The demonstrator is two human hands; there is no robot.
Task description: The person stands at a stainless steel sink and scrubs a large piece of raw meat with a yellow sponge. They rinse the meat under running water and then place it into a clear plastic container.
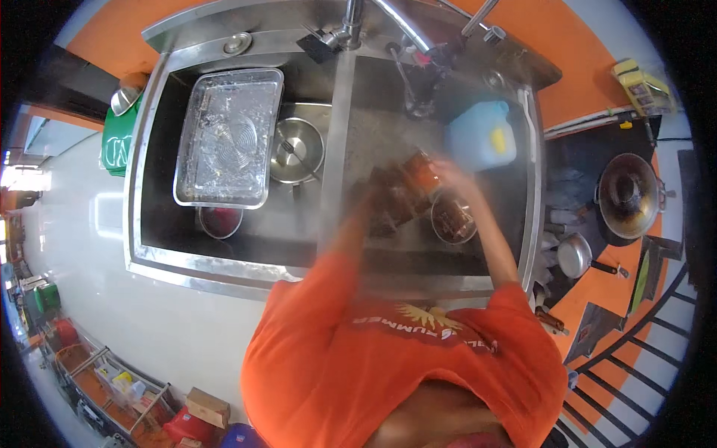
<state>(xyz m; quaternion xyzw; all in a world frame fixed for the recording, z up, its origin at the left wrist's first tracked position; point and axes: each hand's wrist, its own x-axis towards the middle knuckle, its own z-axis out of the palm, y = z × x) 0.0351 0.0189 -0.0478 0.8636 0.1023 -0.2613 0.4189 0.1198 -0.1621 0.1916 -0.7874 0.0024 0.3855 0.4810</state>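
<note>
Over the right basin of a stainless steel double sink (338,140), my right hand (448,172) grips a blurred orange-red object (422,175), perhaps a container. My left hand (374,196) is at the left side of a dark brown, blurred mass that adjoins the orange-red object; its fingers cannot be made out. Just below my right hand, a round bowl (452,227) holds something brown. A pale blue plastic jug (476,137) with a yellow patch stands in the basin's back right.
In the left basin are a large rectangular metal tray (229,140), a metal pot (299,148) with a fork inside and a bowl with red contents (221,221). A faucet (403,25) reaches over the back edge. To the right are a wok (627,196) and a small saucepan (574,255).
</note>
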